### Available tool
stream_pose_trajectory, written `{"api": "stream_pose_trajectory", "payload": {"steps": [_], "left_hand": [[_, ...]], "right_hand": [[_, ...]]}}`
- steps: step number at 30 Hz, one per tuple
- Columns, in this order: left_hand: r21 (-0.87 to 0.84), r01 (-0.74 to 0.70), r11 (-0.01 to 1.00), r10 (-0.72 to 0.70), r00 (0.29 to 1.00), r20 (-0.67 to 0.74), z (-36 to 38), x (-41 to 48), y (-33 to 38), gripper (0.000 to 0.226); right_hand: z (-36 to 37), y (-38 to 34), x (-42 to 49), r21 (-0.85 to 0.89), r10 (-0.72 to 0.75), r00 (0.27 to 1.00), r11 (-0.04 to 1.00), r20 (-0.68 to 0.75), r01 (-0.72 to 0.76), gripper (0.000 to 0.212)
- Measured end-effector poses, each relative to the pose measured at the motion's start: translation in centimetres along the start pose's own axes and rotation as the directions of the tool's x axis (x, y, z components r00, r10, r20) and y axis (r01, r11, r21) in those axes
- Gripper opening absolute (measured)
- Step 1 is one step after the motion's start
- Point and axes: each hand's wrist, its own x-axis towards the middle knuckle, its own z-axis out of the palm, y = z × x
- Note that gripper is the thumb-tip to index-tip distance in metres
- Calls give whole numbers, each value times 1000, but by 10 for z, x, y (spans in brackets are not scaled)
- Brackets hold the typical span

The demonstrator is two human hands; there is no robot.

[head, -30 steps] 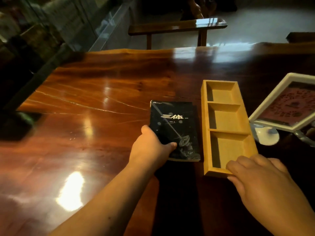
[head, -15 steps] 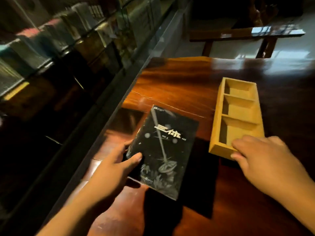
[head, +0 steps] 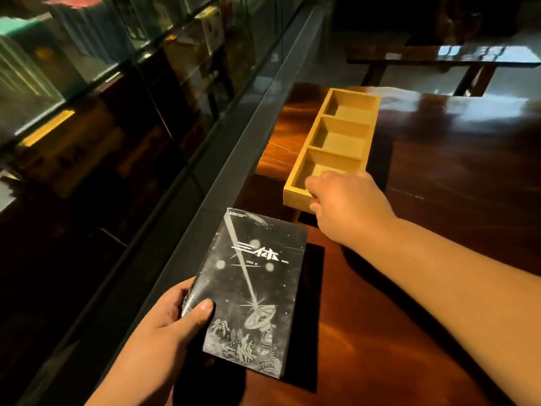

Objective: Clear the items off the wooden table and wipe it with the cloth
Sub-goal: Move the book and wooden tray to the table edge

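Note:
A black book with a white drawing on its cover is lifted above the left edge of the glossy wooden table. My left hand grips its near left corner, thumb on the cover. A light wooden tray with three empty compartments is near the table's left edge. My right hand holds the tray's near end, fingers curled over the rim. No cloth is in view.
A long grey ledge runs along the table's left side, with glass-fronted shelves of books beyond it. A dark wooden bench stands past the table's far end.
The view has swung left. My left hand has lifted the book off the table and carried it left toward the ledge. My right hand has taken hold of the tray and moved it left.

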Motion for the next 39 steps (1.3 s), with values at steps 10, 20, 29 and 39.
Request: {"api": "stream_pose_trajectory", "payload": {"steps": [10, 20, 29, 39], "left_hand": [[155, 17, 988, -20, 1000, 18, 25, 28, -11, 33], [770, 42, 637, 133, 978, -163, 44, 29, -7, 35], [991, -53, 120, 273, 962, 18, 64, 17, 52, 68], [742, -655, -141, 516, 591, 620, 355, -62, 157, 75]], "right_hand": [[26, -42, 26, -15, -72, 996, 997, 44, 73, 16], [54, -36, 27, -32, -103, 995, 994, -4, 103, 13], [15, -19, -22, 112, -58, 974, 990, -220, 84, 46], [-155, 214, -230, 121, 374, 891, 927, -259, -354, 60]]}}
